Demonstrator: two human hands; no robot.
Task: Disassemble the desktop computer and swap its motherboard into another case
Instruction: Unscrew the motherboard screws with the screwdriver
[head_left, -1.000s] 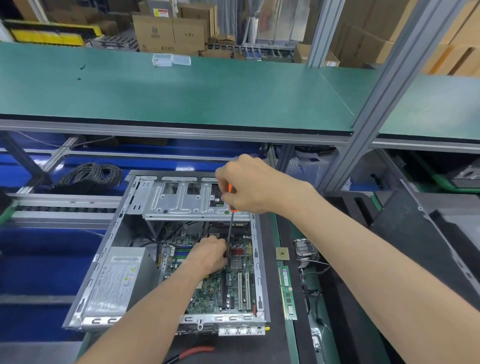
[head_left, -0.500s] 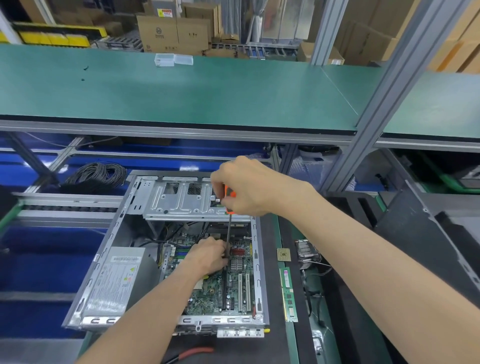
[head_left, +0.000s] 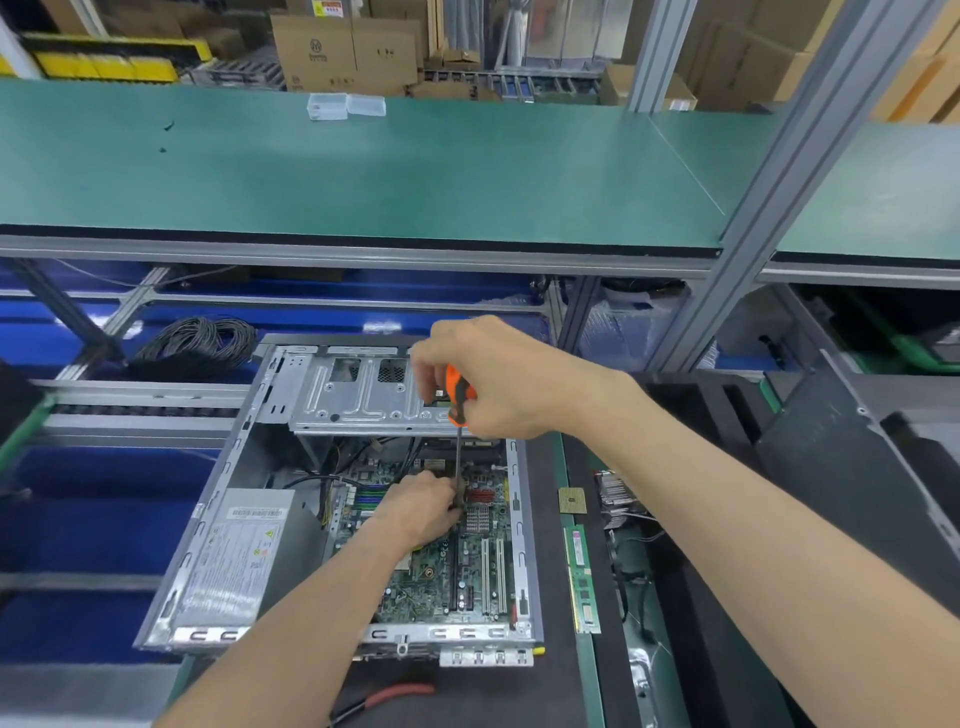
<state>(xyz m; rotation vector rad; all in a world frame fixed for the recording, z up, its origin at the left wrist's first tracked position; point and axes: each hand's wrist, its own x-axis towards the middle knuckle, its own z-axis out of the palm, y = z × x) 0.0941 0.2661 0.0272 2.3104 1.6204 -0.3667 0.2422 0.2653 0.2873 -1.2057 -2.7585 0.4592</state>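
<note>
An open grey computer case (head_left: 208, 525) lies on its side on the bench in front of me. Its green motherboard (head_left: 441, 577) sits in the right half, with a silver power supply (head_left: 236, 561) on the left and a metal drive cage (head_left: 358, 400) at the far end. My right hand (head_left: 498, 379) grips the orange handle of a screwdriver (head_left: 458, 441) that stands upright over the board. My left hand (head_left: 421, 506) rests on the board, its fingers pinching the shaft near the tip. The tip itself is hidden by the fingers.
A CPU chip (head_left: 572, 501) and a green RAM stick (head_left: 583, 577) lie on the mat right of the case. Red-handled pliers (head_left: 395, 693) sit near the front edge. A coil of black cable (head_left: 200, 340) lies behind the case. A green shelf (head_left: 363, 171) overhangs.
My right hand has shifted slightly on the screwdriver handle, showing more of the orange grip. The left hand stays at the shaft's tip.
</note>
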